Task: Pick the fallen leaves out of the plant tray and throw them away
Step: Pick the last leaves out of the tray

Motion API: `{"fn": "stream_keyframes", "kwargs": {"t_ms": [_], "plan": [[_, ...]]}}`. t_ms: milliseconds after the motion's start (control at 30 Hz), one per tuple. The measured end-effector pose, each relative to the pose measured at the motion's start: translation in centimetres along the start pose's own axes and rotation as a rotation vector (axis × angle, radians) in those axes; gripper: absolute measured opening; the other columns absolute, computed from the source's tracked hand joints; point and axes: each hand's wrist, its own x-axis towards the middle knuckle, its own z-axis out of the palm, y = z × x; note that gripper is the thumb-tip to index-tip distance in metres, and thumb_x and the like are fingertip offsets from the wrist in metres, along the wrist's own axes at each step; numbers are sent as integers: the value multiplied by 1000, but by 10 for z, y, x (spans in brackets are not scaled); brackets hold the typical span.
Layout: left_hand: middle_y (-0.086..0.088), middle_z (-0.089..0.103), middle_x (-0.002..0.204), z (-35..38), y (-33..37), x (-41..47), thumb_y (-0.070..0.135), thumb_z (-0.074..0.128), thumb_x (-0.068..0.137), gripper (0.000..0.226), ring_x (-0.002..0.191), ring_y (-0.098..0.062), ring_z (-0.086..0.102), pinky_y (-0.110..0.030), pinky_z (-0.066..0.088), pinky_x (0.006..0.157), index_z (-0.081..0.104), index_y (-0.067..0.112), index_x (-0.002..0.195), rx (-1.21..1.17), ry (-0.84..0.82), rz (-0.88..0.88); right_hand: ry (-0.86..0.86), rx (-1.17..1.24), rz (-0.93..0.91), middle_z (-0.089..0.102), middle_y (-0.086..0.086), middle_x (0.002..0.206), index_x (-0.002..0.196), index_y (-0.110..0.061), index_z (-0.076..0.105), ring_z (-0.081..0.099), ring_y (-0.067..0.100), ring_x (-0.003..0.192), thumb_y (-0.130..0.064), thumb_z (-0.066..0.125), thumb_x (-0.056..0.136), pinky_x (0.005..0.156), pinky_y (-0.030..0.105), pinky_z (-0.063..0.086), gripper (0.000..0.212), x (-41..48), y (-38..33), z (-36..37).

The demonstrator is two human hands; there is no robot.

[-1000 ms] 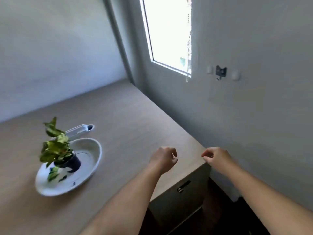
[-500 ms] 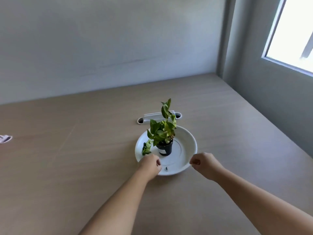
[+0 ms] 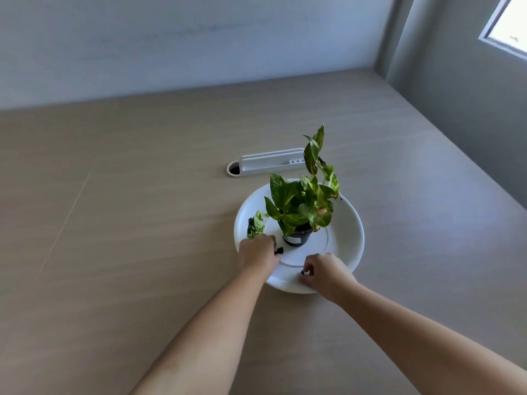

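One leaf clump [image 3: 255,227] lies in the left side of the white tray [image 3: 355,223], just beyond the left hand [image 3: 256,252]. That hand's fingers curl over the near rim. One dark fragment [image 3: 278,250] sits at its fingertips; grip not determinable. One potted plant [image 3: 302,206] stands mid-tray. The right hand [image 3: 326,273], apart from the left, pinches one dark speck [image 3: 302,272]. Wood-grain table [image 3: 114,252]; grey walls; window [image 3: 510,24] at right.
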Motion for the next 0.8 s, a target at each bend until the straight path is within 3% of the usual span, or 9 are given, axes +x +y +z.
{"fn": "stream_keyframes", "kwargs": {"t_ms": [200,367,433,533,633,700,800], "plan": [[-6,66,106,6,-3,5,27,54,90,24,94,-32,64,-36,49,82,70,13,101,-14,40,35,28,-3,37,69,12,93,86,-9,66,61,27,78,-17,58,81,63,31,47,12,12,-3,8],[-2,64,107,-7,-22,5,28,58,89,20,106,-23,59,-34,45,83,70,16,99,-100,143,28,20,54,6,68,7,81,74,-16,62,64,27,79,-15,58,80,63,32,51,7,9,0,4],[0,63,112,-16,-33,4,30,61,88,18,111,-21,54,-35,45,84,70,17,97,-80,197,-4,18,98,-27,67,5,77,75,-13,63,63,25,75,-16,60,80,61,31,50,6,5,-4,0],[2,55,128,-22,-45,2,27,64,86,14,121,-23,47,-35,41,95,71,18,94,-52,198,-89,-31,140,-124,72,2,91,85,-12,67,57,17,71,-20,62,81,62,30,46,11,-6,-14,-4],[0,43,143,-19,-47,-1,15,64,84,10,130,-21,43,-33,41,98,73,11,88,-202,142,-141,-68,130,-145,71,2,98,88,-13,66,62,20,82,-22,61,82,69,32,52,12,-13,-22,-3],[0,42,145,-18,-44,-5,10,62,85,12,128,-19,46,-31,42,96,73,6,89,-240,137,-147,-75,135,-88,69,7,95,84,-13,63,59,22,73,-19,60,82,62,30,50,7,-15,-21,-2],[1,53,132,-20,-38,-13,12,61,86,14,114,-20,56,-30,45,87,73,6,92,-268,136,-185,-63,47,-40,64,10,89,82,-9,58,54,24,68,-14,55,83,59,28,46,6,-15,-16,-5]]}}
